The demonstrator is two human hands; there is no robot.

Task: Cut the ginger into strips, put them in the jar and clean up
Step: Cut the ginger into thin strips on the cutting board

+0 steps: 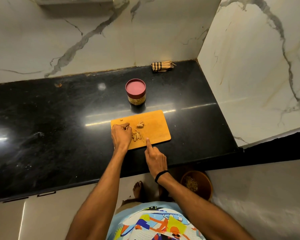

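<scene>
An orange cutting board (156, 125) lies on the black counter. Several pale ginger strips (138, 136) lie on its near left part, and an uncut ginger chunk (140, 124) sits just behind them. My left hand (120, 135) rests on the board's left end with its fingers curled against the strips; whether it grips any is hidden. My right hand (155, 159) is at the board's near edge, index finger stretched out and touching the board right of the strips, the other fingers curled, nothing in it. A jar (136, 99) with a red lid on stands behind the board. No knife is visible.
The black counter (59, 118) runs along a marble wall, with a marble side wall at the right. A folded checked cloth (161, 66) lies at the back right corner. On the floor below the counter edge stands a brown bowl (204, 181) with scraps, next to my bare foot.
</scene>
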